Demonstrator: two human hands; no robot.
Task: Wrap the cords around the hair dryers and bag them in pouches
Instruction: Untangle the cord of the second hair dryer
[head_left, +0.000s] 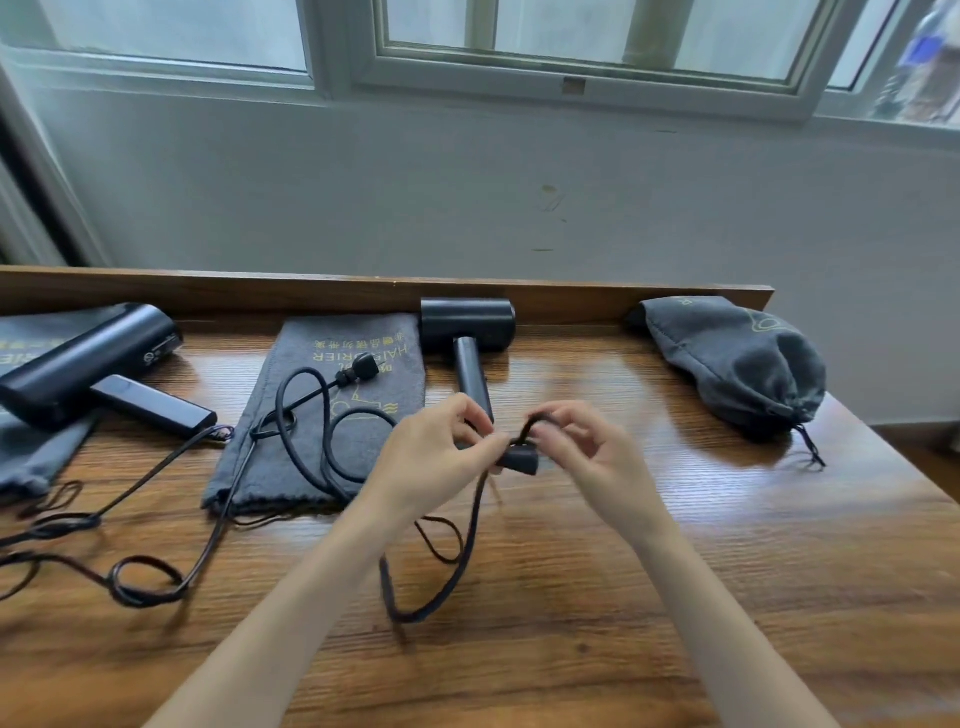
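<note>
A black hair dryer (466, 325) lies at the back middle of the wooden table (675, 545), handle toward me. Its cord (457, 566) loops over the table in front of me and runs left to a plug (361, 368) on a flat grey pouch (332, 415). My left hand (434, 457) pinches the cord at the handle's end. My right hand (582, 449) holds the cord's thick base piece (519, 460) beside it. A second black dryer (88, 358) lies at the far left on another grey pouch (31, 457), its cord (140, 577) loose.
A filled grey drawstring pouch (737, 358) sits at the back right near the table's right edge. A raised wooden ledge (363, 293) runs along the back, with a white wall and windows behind.
</note>
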